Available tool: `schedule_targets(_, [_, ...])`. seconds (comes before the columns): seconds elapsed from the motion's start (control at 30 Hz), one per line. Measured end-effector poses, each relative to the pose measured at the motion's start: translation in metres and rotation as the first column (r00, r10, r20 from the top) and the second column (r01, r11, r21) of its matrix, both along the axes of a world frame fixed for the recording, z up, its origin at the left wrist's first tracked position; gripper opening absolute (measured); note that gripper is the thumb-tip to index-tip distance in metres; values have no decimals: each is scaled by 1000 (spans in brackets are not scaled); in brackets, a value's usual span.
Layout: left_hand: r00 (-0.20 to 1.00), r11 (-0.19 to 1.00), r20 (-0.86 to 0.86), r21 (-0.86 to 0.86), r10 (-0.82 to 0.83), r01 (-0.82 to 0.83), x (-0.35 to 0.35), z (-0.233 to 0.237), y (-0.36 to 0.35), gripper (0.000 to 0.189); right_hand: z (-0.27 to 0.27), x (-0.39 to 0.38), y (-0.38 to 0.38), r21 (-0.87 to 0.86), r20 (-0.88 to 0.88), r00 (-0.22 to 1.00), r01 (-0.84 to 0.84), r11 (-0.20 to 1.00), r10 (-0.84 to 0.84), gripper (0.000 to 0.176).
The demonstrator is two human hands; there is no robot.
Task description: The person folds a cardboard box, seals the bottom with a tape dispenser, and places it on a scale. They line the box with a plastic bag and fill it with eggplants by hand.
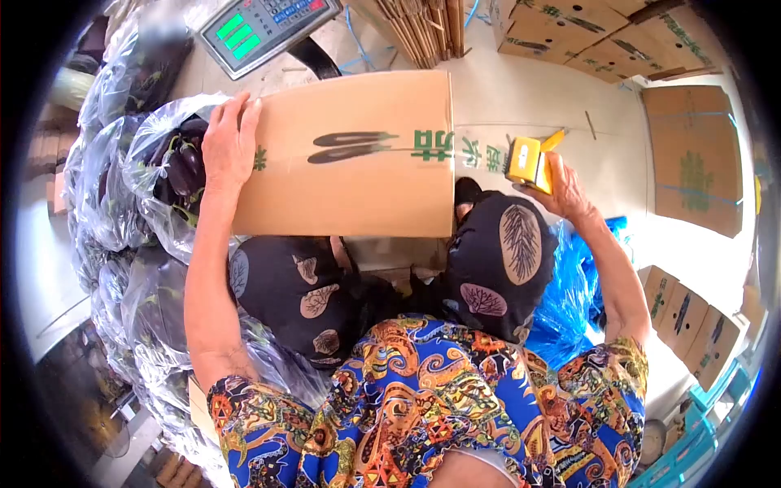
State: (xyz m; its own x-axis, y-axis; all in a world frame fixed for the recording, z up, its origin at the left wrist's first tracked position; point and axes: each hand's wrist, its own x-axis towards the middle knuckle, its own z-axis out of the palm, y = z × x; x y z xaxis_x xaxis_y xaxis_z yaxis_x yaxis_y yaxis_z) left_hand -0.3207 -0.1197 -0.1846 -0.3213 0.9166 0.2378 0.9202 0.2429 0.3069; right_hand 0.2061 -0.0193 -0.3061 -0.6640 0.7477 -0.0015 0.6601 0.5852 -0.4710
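**Q:** What sits at the centre of the view?

**A:** A brown cardboard box (pixel 358 163), closed, printed with a dark aubergine drawing and green characters. It rests across the seated person's knees (pixel 496 260), which are covered in black leaf-print fabric. Its long axis runs from left to right across the lap.

**Q:** Where are the hands in relation to the box?

**A:** The left hand (pixel 230 145) lies on the box's left end. Its fingers (pixel 244 110) are stretched out flat over the top edge, pressing down and not curled around anything. The right hand (pixel 569 193) is just beyond the box's right end, with its fingers closed around a yellow tape dispenser (pixel 525 163).

**Q:** Which hand is nearer the box?

**A:** The left one, as it is already touching. The dispenser hangs just beside the right end, facing back along the box's length. I cannot tell whether it touches the cardboard.

**Q:** What surrounds the box?

**A:** To its left, clear plastic bags of dark aubergines (pixel 167 167) are heaped up, touching the box's left end. Beyond its far edge stands a weighing scale (pixel 260 28) with green display digits. To its right, well apart, flattened cartons (pixel 695 159) lie on the pale floor. Crumpled blue plastic (pixel 569 305) sits below the right forearm.
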Motion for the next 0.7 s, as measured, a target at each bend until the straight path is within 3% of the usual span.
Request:
schedule_targets(0.03, [1000,1000,-3,4,-8,8,-3,-1,-2,42,0,7,1,-31,16,1000,9,999,-8,65])
schedule_targets(0.13, [1000,1000,-11,2,-23,23,-4,-5,-2,40,7,10,1,93,-34,996,-73,993,77,61])
schedule_targets(0.23, [1000,1000,-18,-11,-10,10,-7,-7,-4,40,38,-6,-4,28,182,981,-75,997,69,60])
schedule_targets(0.27, [1000,1000,-16,-17,-13,13,-10,-9,-4,40,62,-23,-9,-19,337,940,-45,999,49,61])
schedule_targets(0.37, [999,1000,-47,-8,12,-13,-9,-12,-2,40,110,-49,-16,110,454,890,-114,987,52,61])
schedule_targets(0.5, [997,999,-74,5,-36,37,-10,-17,-4,41,141,-102,-7,0,627,773,-126,992,98,46])
schedule_targets(0.57, [993,1000,-116,11,13,-12,-2,-17,-3,39,97,-121,6,12,521,793,-378,926,317,46])
schedule_targets(0.6, [990,999,-135,15,37,-36,1,-17,-3,39,104,-148,11,11,527,783,-395,919,331,36])
schedule_targets(0.67, [994,1000,-110,11,25,-24,-1,-20,-6,37,83,-198,20,-105,760,525,-483,869,383,23])
schedule_targets(0.7, [995,1000,-103,12,-4,5,-1,-16,0,37,72,-196,18,-88,771,452,-622,778,449,16])
